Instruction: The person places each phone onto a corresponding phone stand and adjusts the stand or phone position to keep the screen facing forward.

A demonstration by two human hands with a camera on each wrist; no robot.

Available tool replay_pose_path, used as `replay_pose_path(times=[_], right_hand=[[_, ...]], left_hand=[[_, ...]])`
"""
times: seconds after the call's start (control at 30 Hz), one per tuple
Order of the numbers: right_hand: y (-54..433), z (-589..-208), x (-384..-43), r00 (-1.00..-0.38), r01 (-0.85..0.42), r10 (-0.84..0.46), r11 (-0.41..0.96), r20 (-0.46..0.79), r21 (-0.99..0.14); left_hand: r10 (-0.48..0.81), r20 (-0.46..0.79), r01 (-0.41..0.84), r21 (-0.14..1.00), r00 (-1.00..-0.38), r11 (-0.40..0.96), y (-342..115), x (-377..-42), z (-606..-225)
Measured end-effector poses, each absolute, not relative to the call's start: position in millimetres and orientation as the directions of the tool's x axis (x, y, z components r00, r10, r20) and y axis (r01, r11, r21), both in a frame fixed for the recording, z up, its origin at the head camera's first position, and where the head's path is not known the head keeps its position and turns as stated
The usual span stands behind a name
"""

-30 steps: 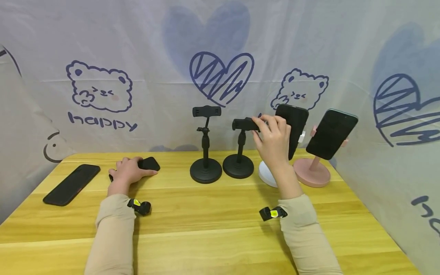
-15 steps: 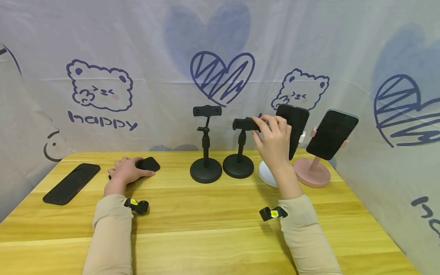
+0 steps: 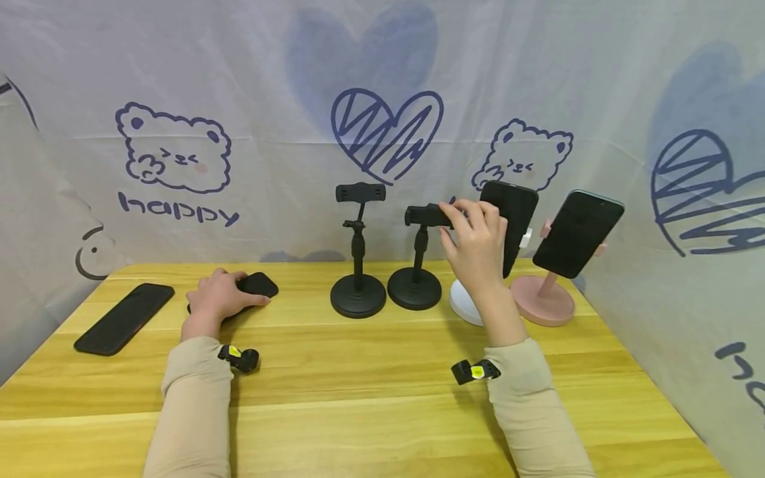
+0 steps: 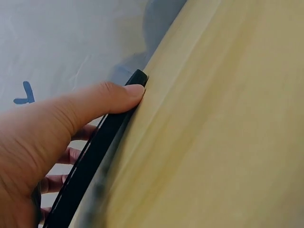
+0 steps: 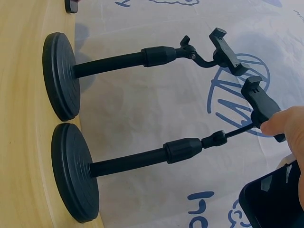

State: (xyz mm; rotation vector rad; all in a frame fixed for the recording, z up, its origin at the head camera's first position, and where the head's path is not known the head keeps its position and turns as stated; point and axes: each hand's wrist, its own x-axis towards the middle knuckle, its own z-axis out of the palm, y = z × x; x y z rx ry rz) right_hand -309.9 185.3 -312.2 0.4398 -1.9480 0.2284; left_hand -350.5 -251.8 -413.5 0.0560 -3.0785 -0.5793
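Left hand (image 3: pixel 216 293) got nudged slightly leftward, likely a grip tweak: the flat black rectangular phone (image 3: pixel 259 284) is held by its edges at the yellow wooden counter (image 3: pixel 358 405). The shorter black round-based stand (image 3: pixel 420 248) is pinched up top by the right hand (image 3: pixel 477 245).

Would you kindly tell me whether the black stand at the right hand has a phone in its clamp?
No, the clamp of that black stand is bare, with only the right hand pinching it.
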Motion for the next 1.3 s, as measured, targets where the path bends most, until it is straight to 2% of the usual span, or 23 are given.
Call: replay_pose_path(times=[0.27,0.73,1.3], right_hand=[[184,-312,-309,-0.367,-0.410,-0.207,0.911,0.907,0.042],[185,-310,-308,-0.369,-0.417,-0.198,0.908,0.908,0.029],[188,-312,-308,-0.357,-0.417,-0.207,0.908,0.911,0.042]], left_hand=[[-0.037,0.045,-0.020,0.334,-0.998,0.942,-248,-347,-410],[-0.058,0.231,0.032,0.369,-0.971,0.929,-243,-349,-397],[-0.095,0.346,0.057,0.405,-0.933,0.912,-237,-344,-376]])
